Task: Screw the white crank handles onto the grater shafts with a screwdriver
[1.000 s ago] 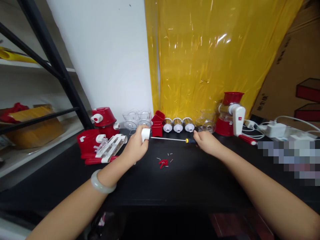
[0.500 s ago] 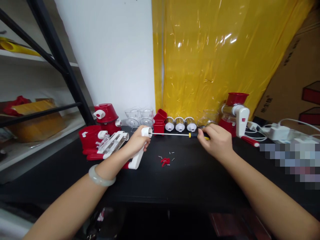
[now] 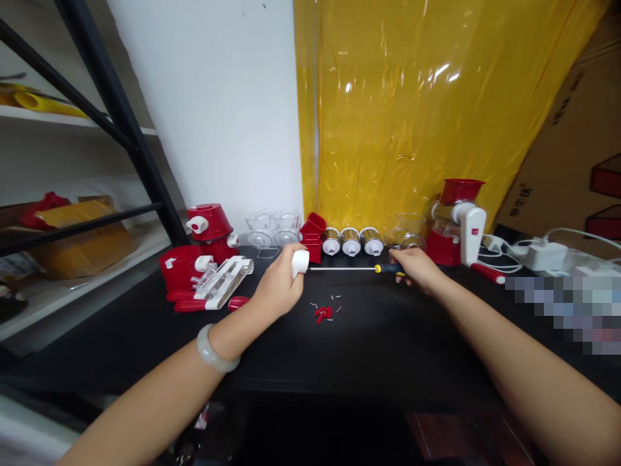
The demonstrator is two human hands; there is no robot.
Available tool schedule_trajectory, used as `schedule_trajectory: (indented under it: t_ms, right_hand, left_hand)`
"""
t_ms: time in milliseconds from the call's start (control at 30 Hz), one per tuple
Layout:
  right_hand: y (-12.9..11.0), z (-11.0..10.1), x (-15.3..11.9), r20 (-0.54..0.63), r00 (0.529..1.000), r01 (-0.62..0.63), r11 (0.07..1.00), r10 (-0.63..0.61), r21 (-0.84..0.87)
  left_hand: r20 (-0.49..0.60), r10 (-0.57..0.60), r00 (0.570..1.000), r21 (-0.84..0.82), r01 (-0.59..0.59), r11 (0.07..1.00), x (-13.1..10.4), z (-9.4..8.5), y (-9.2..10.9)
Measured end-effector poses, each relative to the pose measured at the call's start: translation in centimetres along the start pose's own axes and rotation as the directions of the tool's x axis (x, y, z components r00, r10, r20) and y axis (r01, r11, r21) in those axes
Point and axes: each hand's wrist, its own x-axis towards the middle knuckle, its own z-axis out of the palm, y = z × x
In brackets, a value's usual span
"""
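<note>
My left hand [image 3: 281,281] is wrapped round a white crank handle [image 3: 300,263], whose round end shows beyond the fingers; a red grip [image 3: 237,303] shows behind the wrist. A screwdriver [image 3: 388,268] with a black and yellow handle is held in my right hand [image 3: 412,266]. Its long thin shaft points left, and the tip meets the white round end; whether it sits inside cannot be made out. Below, small red parts [image 3: 323,315] and several small screws [image 3: 338,297] lie on the black table [image 3: 369,349].
Red housings [image 3: 182,272] and white parts [image 3: 226,281] are at left. Clear cups [image 3: 274,228], a red box [image 3: 312,238] and three metal drums [image 3: 350,241] line the back. An assembled red and white grinder [image 3: 460,223] and white chargers [image 3: 543,254] are at right.
The white handle has turned, so its long arm no longer shows below my left hand. My left hand has moved slightly right, and my right hand's fingers have shifted on the screwdriver.
</note>
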Motion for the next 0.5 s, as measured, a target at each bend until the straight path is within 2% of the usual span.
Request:
schedule_trajectory:
  t_ms: [100, 167, 200, 300, 400, 467, 500]
  right_hand:
    - [0.1, -0.1, -0.1, -0.088, 0.985, 0.135, 0.983, -0.147, -0.128]
    - [-0.1, 0.0, -0.6, -0.161, 0.936, 0.275, 0.935, -0.314, -0.223]
    - [-0.3, 0.0, -1.0, -0.200, 0.890, 0.352, 0.896, -0.410, -0.271]
    - [-0.7, 0.2, -2.3, -0.293, 0.676, 0.557, 0.729, -0.676, -0.397]
    - [-1.0, 0.1, -3.3, -0.289, 0.438, 0.714, 0.524, -0.851, -0.464]
    - [-1.0, 0.1, -3.7, -0.252, 0.323, 0.788, 0.407, -0.912, -0.462]
    - [-1.0, 0.1, -3.7, -0.235, 0.287, 0.814, 0.366, -0.929, -0.452]
  left_hand:
    - [0.027, -0.060, 0.998, -0.049, 0.061, 0.997, 0.1, 0.4, -0.5]
    - [0.017, -0.138, 0.990, -0.144, 0.139, 0.980, 0.3, 0.6, -1.1]
    - [0.020, -0.193, 0.981, -0.202, 0.193, 0.960, 0.4, 0.7, -1.4]
    - [0.103, -0.356, 0.929, -0.375, 0.368, 0.851, 1.0, 0.6, -2.0]
    - [0.243, -0.413, 0.878, -0.505, 0.478, 0.719, 1.7, -0.2, -2.0]
    - [0.359, -0.421, 0.833, -0.548, 0.553, 0.627, 2.0, -1.0, -1.7]
    - [0.416, -0.418, 0.808, -0.559, 0.590, 0.583, 2.1, -1.4, -1.6]
